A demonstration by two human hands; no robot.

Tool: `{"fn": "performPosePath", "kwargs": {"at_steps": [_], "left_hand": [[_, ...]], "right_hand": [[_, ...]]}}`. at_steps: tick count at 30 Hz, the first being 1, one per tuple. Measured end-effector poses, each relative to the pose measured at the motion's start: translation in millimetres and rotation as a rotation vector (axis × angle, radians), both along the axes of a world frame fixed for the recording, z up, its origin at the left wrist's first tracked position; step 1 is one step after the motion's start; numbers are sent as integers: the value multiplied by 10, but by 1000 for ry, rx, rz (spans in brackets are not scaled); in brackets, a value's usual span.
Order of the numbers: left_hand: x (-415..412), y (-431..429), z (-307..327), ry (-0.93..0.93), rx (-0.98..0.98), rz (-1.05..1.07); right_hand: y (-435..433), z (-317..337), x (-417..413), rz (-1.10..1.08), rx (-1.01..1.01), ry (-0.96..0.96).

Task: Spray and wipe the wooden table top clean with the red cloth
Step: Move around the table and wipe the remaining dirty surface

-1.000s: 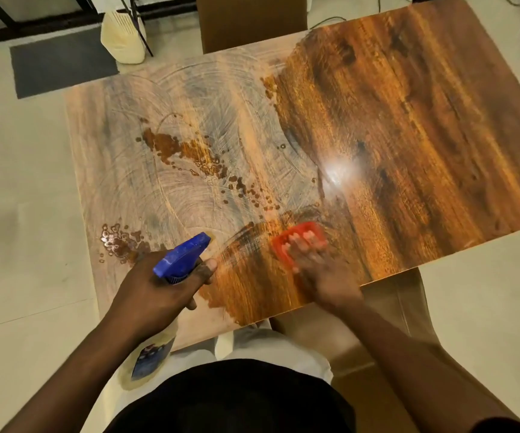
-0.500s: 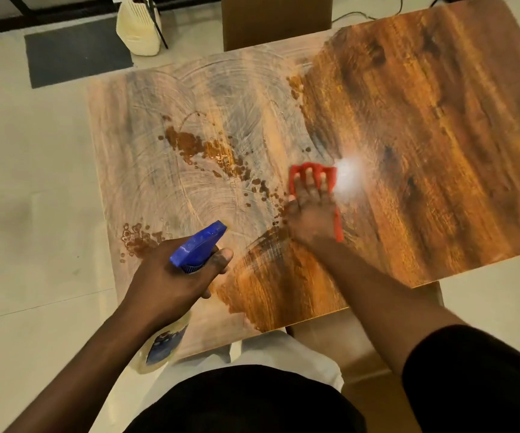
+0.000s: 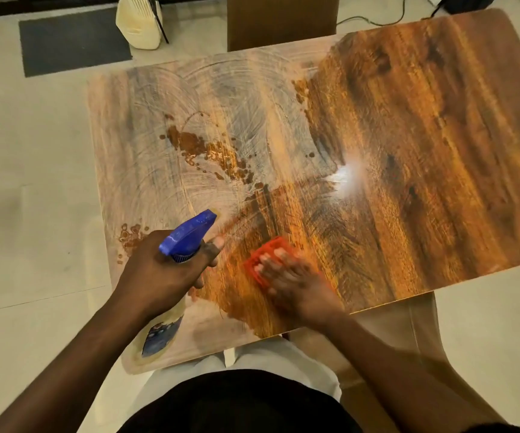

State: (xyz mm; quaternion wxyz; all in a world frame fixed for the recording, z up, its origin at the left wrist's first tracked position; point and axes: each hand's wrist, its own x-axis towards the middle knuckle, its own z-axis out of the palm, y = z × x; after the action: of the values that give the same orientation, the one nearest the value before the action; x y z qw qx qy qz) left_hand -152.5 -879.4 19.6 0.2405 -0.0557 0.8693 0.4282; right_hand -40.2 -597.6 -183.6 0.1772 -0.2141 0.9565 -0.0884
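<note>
Head view looks down on the wooden table top [image 3: 424,151]. At lower centre of the frame the right hand [image 3: 299,289] lies flat, fingers spread, pressing the red cloth [image 3: 261,260] onto the wood — likely to scrub with the whole palm. Beside it, lower left, the left hand [image 3: 161,273] is wrapped around the spray bottle [image 3: 186,235], nozzle aimed at the hazy, droplet-spotted left half — ready, I judge, to wet it again.
</note>
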Motion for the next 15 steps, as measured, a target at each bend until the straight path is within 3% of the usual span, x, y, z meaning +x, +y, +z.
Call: {"fn": "performPosePath", "kwargs": {"at_steps": [5,9,12,15], "left_hand": [[-14,-35,-2,-11,4,11],[-3,-83,21,-35,12,15],[8,-132,33,-37,-6,26],[4,-158,37,-38,-12,40]], "right_hand": [[1155,206,-610,-603,38,-25],[1339,265,-1386,-981,-37,-14],[1008,239,-1803,-1031,-61,-32],[427,203,-1952,-838,-34,-13]]}}
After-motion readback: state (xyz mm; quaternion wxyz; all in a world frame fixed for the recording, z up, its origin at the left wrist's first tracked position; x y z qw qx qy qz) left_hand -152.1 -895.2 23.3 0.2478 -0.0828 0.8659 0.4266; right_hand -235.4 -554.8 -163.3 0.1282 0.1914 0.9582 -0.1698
